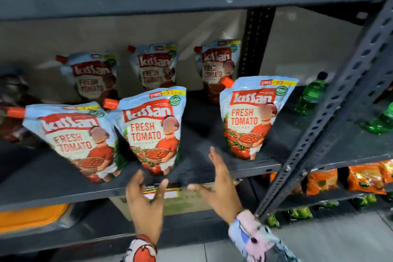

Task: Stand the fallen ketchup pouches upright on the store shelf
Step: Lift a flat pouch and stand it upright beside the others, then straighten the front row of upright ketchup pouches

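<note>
Several light-blue ketchup pouches with red spouts stand on the dark metal shelf (202,125). In the front row, the left pouch (72,140) leans left, the middle pouch (153,130) stands beside it, and the right pouch (253,117) stands apart. Three more pouches stand at the back, left (91,74), middle (155,66) and right (217,64). My left hand (146,202) is open just below the middle front pouch, at the shelf's front edge. My right hand (221,183) is open too, fingers spread over the bare gap between the middle and right pouches. Neither hand touches a pouch.
A perforated upright post (331,102) slants across the right. Green bottles (310,93) lie on the shelf beyond it. Orange snack packs (365,178) fill the lower right shelf. A cardboard box (182,200) and an orange lid (32,217) sit on the shelf below.
</note>
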Motion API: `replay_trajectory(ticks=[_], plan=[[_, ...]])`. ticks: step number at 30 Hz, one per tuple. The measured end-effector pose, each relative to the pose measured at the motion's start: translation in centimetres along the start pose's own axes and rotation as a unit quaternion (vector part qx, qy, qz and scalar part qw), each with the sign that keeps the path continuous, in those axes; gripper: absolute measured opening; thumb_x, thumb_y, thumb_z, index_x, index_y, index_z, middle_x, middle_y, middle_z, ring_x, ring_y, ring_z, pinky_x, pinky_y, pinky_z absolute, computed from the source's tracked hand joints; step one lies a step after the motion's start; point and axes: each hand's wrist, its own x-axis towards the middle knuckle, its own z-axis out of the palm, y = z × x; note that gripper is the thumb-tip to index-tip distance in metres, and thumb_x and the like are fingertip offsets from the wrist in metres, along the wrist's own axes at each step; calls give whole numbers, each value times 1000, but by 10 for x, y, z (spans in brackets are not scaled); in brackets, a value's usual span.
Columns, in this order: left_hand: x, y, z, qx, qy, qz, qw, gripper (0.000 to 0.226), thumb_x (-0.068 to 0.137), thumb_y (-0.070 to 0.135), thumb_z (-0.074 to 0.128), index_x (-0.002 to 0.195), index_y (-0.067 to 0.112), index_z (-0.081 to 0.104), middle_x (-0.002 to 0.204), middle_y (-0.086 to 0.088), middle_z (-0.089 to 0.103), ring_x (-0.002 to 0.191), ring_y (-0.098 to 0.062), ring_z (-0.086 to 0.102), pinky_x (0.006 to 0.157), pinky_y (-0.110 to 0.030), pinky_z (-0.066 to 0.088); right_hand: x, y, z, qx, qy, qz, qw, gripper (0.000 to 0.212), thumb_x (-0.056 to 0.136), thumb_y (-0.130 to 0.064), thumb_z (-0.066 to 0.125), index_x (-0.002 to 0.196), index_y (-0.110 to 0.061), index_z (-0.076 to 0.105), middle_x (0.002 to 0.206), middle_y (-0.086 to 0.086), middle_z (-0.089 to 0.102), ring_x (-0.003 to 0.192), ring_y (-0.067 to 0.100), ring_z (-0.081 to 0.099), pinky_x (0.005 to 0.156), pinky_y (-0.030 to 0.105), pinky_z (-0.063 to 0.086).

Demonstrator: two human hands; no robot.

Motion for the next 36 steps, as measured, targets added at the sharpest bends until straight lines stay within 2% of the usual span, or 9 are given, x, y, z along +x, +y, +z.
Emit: replay_trajectory(ticks=[4,9,12,15,20,28,31,33,36], plan=[[39,-4,-15,21,-97,-24,995,77,67,4,76,134,3,37,138,-17,45,125,-28,45,103,-36,37,56,-18,30,93,-127,63,985,110,59,-16,84,143,-17,12,147,-7,27,136,11,27,111,30,28],[70,-1,-14,62,-144,13,988,86,59,1,79,134,3,37,135,-21,44,126,-33,41,106,-50,36,79,-17,46,64,-120,77,988,89,53,-14,87,127,-17,38,124,6,59,114,19,55,100,44,44],[73,0,-11,67,-111,10,991,82,55,0,81,127,0,42,125,-23,46,115,-35,47,100,-40,40,79,-11,47,59,-98,67,991,78,55,-15,85,122,-21,44,118,5,64,108,18,59,96,40,47],[71,-1,-4,45,-140,15,989,80,55,2,82,124,3,42,126,-18,54,116,-30,49,98,-36,41,79,-6,41,43,-89,63,993,77,56,-16,84,122,-22,44,116,2,64,107,17,59,93,35,48],[70,-1,6,76,-164,41,983,79,57,11,82,124,10,41,126,-15,56,119,-29,47,95,-32,38,78,6,28,56,-87,70,992,76,59,-16,83,123,-21,42,110,-6,59,100,6,55,76,1,40],[70,-4,5,89,-157,58,982,77,59,14,81,124,11,40,129,-14,55,121,-29,46,99,-36,37,75,3,25,47,-109,60,991,86,60,-18,83,130,-19,32,120,-3,55,115,17,53,88,16,41],[65,-6,-3,88,-152,72,982,76,62,14,80,126,12,41,129,-10,55,122,-26,46,103,-42,38,57,-8,29,18,22,11,1000,95,60,-26,82,136,-16,26,135,4,44,126,14,40,102,19,35],[55,-13,-18,75,-113,81,987,70,63,14,79,123,11,44,120,-7,58,117,-26,50,100,-44,42,32,-10,38,-91,165,-84,979,76,72,-43,68,132,-10,35,137,12,37,127,17,32,105,23,27],[43,-28,-54,63,4,98,993,59,62,18,81,112,11,52,103,-5,57,102,-30,56,89,-46,48,-1,-16,65,-119,148,-191,963,58,80,-47,55,124,-14,39,130,3,34,121,14,34,104,23,29]])
